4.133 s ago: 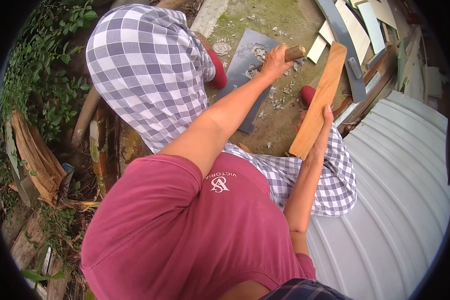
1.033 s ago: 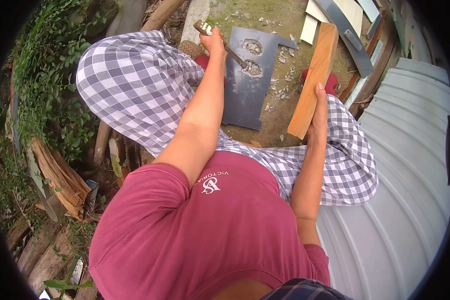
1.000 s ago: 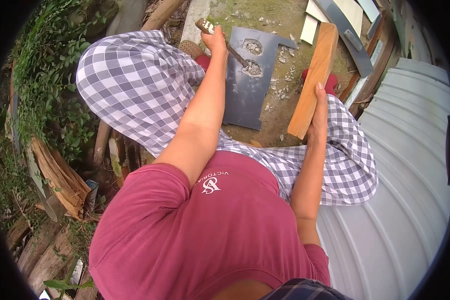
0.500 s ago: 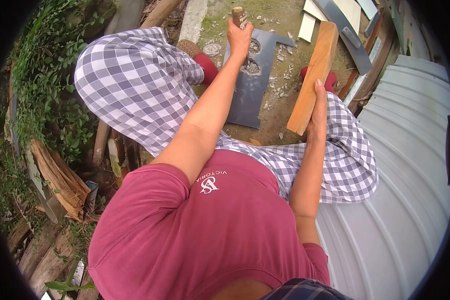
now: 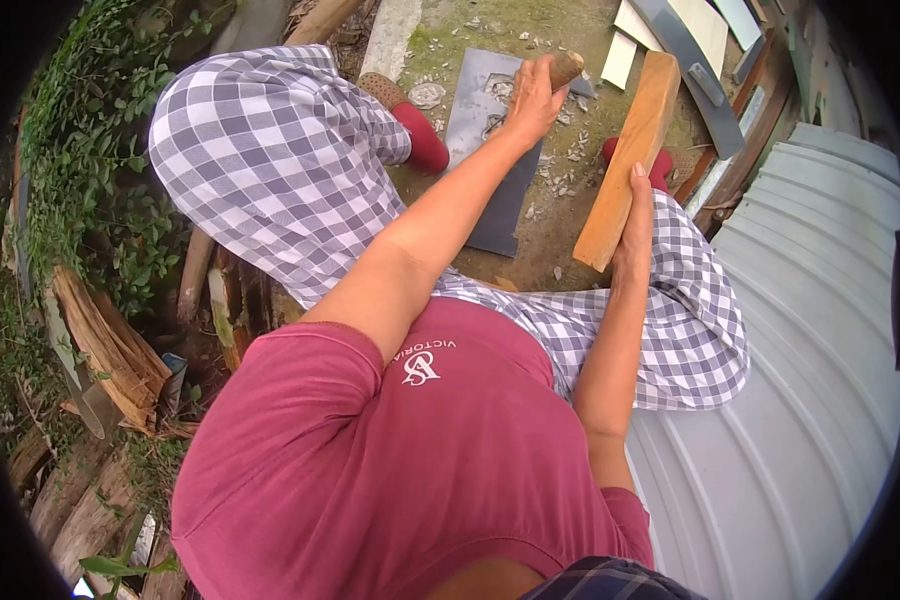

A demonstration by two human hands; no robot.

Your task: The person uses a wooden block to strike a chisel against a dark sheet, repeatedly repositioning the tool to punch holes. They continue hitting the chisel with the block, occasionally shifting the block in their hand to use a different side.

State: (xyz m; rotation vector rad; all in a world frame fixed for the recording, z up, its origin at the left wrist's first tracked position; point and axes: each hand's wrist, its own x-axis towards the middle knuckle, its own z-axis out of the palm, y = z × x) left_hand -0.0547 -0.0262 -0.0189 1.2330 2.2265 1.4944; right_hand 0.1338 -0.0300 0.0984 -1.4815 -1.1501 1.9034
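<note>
My left hand [image 5: 536, 105] is wrapped round the stubby wooden handle [image 5: 568, 68] of a tool whose working end is hidden behind the hand. Below it lies a grey board [image 5: 500, 215] on the ground between my feet, with rough, broken-out holes [image 5: 497, 122] in its face partly covered by the hand. My right hand [image 5: 634, 225] grips a thick wooden block [image 5: 625, 165] near its lower end, thumb along its edge. The block is held slanting, right of the board and apart from it.
Pale chips [image 5: 562, 185] are scattered over the mossy ground. Offcuts of white and grey board [image 5: 685, 55] lie at the upper right. Corrugated metal sheeting [image 5: 770, 330] fills the right side. Split wood [image 5: 110, 345] and leafy plants [image 5: 100, 170] stand at the left.
My left hand has moved right over the board, and the wooden handle has tipped to the right. My right hand and the block have hardly moved.
</note>
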